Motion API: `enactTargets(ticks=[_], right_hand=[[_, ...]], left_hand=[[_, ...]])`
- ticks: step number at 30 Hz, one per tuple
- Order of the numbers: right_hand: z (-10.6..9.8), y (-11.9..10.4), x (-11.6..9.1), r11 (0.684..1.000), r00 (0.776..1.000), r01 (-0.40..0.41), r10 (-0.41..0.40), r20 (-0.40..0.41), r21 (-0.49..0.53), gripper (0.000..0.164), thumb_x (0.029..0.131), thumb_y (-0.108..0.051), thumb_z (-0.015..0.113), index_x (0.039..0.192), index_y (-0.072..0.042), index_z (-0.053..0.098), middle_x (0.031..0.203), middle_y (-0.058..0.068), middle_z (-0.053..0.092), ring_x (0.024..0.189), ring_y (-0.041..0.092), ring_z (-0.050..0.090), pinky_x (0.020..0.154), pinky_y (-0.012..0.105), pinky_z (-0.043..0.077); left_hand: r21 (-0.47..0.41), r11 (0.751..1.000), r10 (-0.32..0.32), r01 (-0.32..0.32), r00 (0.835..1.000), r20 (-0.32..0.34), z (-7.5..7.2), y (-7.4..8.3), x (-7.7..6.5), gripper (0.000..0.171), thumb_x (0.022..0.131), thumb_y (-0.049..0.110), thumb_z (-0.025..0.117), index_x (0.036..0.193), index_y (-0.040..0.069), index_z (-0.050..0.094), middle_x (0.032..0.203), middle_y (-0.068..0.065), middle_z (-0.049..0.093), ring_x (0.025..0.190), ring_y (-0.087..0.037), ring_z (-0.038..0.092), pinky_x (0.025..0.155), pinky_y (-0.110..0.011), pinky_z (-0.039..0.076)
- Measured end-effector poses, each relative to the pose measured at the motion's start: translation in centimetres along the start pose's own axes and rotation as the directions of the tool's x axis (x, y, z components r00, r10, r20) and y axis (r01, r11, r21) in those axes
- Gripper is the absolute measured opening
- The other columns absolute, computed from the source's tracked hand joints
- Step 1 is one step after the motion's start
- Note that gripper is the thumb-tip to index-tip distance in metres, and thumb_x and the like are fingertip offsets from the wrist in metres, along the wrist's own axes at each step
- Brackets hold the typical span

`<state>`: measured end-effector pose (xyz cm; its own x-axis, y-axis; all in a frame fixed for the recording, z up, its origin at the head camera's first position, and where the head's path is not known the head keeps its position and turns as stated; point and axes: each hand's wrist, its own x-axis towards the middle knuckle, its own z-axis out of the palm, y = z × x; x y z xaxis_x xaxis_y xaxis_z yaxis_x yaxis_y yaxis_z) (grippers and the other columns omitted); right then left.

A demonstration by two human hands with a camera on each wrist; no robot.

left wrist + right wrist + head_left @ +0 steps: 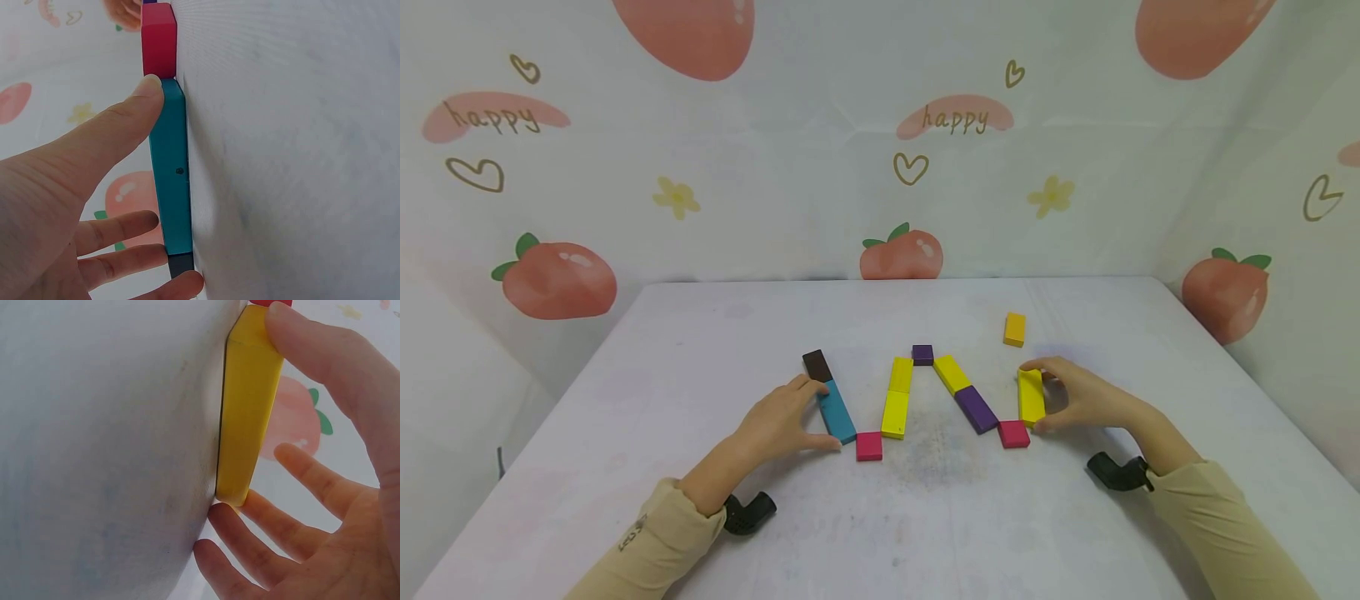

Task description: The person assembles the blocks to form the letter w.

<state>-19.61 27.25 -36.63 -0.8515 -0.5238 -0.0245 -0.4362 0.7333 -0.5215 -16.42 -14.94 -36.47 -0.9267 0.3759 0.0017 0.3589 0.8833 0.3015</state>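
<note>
A zigzag row of coloured blocks lies flat on the table. My left hand is at its left end, beside a blue block. In the left wrist view the thumb touches the blue block near a red block, and the loosely spread fingers lie along its other end, by a black block. At the right end my right hand holds a yellow block lengthwise, thumb at the near end and fingers at the far end. That block's near end meets another red block.
Between the hands the row has two yellow blocks end to end, a small purple block at the top, then a yellow block and a purple block. An orange-yellow block lies apart behind. A printed cloth hangs at the back.
</note>
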Motion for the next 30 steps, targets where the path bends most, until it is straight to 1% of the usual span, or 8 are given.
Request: enactTargets(ticks=[11,26,30], right_hand=[[0.02,0.09,0.03,1.0,1.0,0.005,-0.005,0.002,-0.006,0.075,0.069,-0.029,0.082,0.128,0.002,0.046,0.128,0.02,0.05,0.109,0.033,0.048,0.095,0.057,0.043],[-0.02,-0.11,-0.09,1.0,1.0,-0.015,0.015,0.006,0.001,0.077,0.069,-0.029,0.081,0.129,0.002,0.045,0.129,0.021,0.049,0.11,0.034,0.047,0.096,0.058,0.043],[0.01,-0.08,-0.08,1.0,1.0,-0.006,0.006,0.001,-0.008,0.076,0.069,-0.029,0.082,0.129,0.002,0.046,0.128,0.02,0.05,0.109,0.033,0.048,0.095,0.057,0.043]], left_hand=[[-0.006,1.0,-0.006,0.006,1.0,0.003,0.0,0.01,-0.02,0.075,0.067,0.047,0.079,0.122,0.004,0.054,0.126,-0.015,0.054,0.106,-0.03,0.057,0.091,-0.045,0.051],[-0.01,1.0,-0.004,0.004,1.0,0.004,-0.11,0.09,-0.13,0.074,0.068,0.047,0.079,0.122,0.004,0.054,0.126,-0.015,0.054,0.107,-0.031,0.057,0.093,-0.045,0.05],[-0.009,1.0,0.0,0.0,1.0,0.0,-0.11,0.09,-0.14,0.074,0.068,0.047,0.079,0.122,0.003,0.054,0.126,-0.015,0.054,0.107,-0.03,0.057,0.092,-0.045,0.05]])
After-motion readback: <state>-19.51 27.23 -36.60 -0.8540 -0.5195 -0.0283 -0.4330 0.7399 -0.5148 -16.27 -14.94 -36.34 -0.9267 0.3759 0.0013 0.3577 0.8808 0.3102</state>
